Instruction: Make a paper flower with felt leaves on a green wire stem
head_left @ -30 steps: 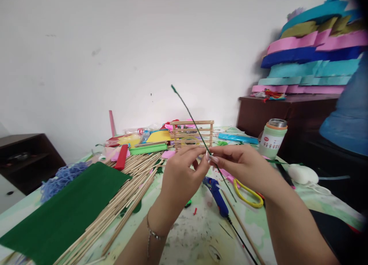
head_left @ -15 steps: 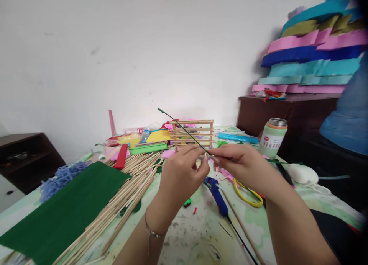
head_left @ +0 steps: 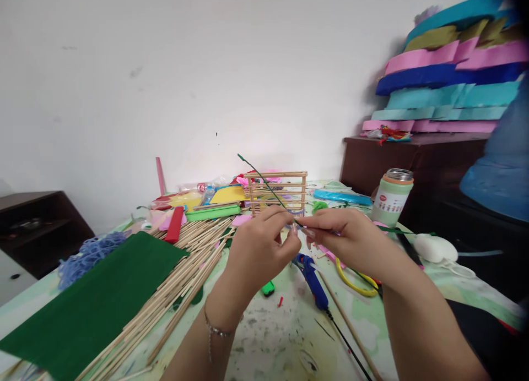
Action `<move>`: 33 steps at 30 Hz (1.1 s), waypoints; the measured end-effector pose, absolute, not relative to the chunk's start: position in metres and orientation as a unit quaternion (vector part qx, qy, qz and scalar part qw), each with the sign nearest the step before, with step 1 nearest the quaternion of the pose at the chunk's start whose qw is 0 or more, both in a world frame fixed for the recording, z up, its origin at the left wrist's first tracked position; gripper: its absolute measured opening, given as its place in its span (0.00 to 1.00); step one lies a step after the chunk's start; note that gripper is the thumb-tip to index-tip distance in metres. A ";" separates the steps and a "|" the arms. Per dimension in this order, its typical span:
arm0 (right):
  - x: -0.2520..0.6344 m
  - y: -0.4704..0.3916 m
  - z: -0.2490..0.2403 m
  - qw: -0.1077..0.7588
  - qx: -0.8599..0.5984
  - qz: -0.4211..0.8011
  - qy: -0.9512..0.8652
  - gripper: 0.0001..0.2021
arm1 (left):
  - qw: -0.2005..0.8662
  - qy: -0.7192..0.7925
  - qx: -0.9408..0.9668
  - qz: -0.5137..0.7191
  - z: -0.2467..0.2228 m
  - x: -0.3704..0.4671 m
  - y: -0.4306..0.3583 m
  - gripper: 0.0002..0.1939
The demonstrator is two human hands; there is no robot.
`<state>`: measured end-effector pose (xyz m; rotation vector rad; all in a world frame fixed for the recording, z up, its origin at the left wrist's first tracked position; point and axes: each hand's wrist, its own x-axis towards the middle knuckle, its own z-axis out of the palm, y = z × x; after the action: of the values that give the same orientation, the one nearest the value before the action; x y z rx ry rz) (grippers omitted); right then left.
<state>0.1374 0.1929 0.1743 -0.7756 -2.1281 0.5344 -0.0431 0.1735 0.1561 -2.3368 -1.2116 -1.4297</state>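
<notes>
A thin green stem [head_left: 261, 176], like wrapped wire, slants up and left from between my fingertips. My left hand [head_left: 264, 240] is closed in a pinch on it. My right hand [head_left: 345, 229] pinches its lower end, fingertips almost touching those of the left. Exactly what lies between the fingertips is partly hidden. Behind the hands stands a small rack of wooden sticks [head_left: 278, 175]. On the table below them lies a blue glue gun [head_left: 314, 284], its cord running toward me.
Left of my hands are a pile of wooden sticks [head_left: 182, 284], a green sheet [head_left: 95, 304] and blue yarn [head_left: 88, 254]. To the right are yellow-handled scissors [head_left: 357, 287], a pale green bottle [head_left: 392, 199] and a white object [head_left: 436, 249]. A green marker-like piece [head_left: 268, 288] lies near the left wrist.
The green stem's tip has swung slightly right and stands a little steeper. Both hands stay close together, with only small finger shifts.
</notes>
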 end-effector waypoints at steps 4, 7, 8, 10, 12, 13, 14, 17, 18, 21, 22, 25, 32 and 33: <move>0.137 0.192 0.175 0.383 -0.298 0.240 -0.841 0.21 | 0.007 -0.418 -0.781 -0.464 0.160 -0.045 0.171 0.05; 0.136 0.191 0.175 0.380 -0.299 0.259 -0.836 0.21 | -0.031 -0.421 -0.776 -0.468 0.162 -0.046 0.171 0.05; 0.136 0.190 0.175 0.381 -0.302 0.262 -0.833 0.21 | -0.046 -0.422 -0.773 -0.472 0.163 -0.046 0.171 0.06; 0.135 0.190 0.174 0.385 -0.308 0.263 -0.829 0.20 | -0.079 -0.424 -0.761 -0.484 0.163 -0.046 0.173 0.05; 0.135 0.190 0.174 0.398 -0.313 0.249 -0.826 0.19 | -0.111 -0.425 -0.745 -0.502 0.162 -0.046 0.174 0.05; 0.134 0.190 0.174 0.408 -0.313 0.236 -0.825 0.18 | -0.122 -0.423 -0.736 -0.514 0.161 -0.046 0.175 0.04; 0.134 0.191 0.174 0.417 -0.312 0.220 -0.825 0.18 | -0.130 -0.419 -0.729 -0.526 0.160 -0.045 0.176 0.03; 0.134 0.193 0.173 0.435 -0.308 0.173 -0.828 0.17 | -0.140 -0.401 -0.719 -0.550 0.157 -0.045 0.178 0.05; 0.133 0.193 0.173 0.436 -0.309 0.161 -0.830 0.17 | -0.142 -0.397 -0.717 -0.556 0.156 -0.045 0.178 0.06; 0.133 0.194 0.172 0.429 -0.314 0.139 -0.836 0.16 | -0.149 -0.401 -0.708 -0.562 0.155 -0.045 0.180 0.06; 0.132 0.194 0.172 0.424 -0.314 0.132 -0.839 0.16 | -0.149 -0.405 -0.705 -0.563 0.155 -0.045 0.181 0.06; 0.131 0.194 0.172 0.413 -0.317 0.112 -0.846 0.16 | -0.149 -0.415 -0.703 -0.558 0.156 -0.044 0.183 0.04; 0.128 0.193 0.172 0.401 -0.332 0.133 -0.844 0.14 | -0.128 -0.437 -0.697 -0.555 0.155 -0.042 0.181 0.04; 0.127 0.193 0.172 0.400 -0.339 0.147 -0.839 0.14 | -0.123 -0.436 -0.695 -0.558 0.154 -0.042 0.181 0.04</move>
<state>0.1270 0.1929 0.1716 -0.8569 -2.1224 0.3713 -0.0417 0.1809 0.1542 -2.3741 -1.4904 -1.9038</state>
